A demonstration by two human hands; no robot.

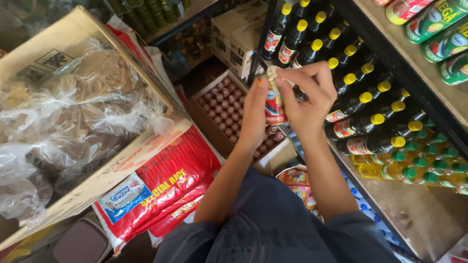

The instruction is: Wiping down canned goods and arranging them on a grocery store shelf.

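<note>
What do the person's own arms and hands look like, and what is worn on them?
Both arms are bare from the elbow down to the left hand and the right hand: no gloves, no watch, no bracelet and no ring can be seen on the fingers. No sleeve is visible on either forearm. Below the elbows is dark blue denim clothing with a stitched seam.

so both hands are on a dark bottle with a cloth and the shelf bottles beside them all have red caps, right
Not quite. In the head view the left hand and right hand do hold a dark bottle with a cloth, but the dark shelf bottles have yellow caps, and the paler ones lower down have green caps.
</note>
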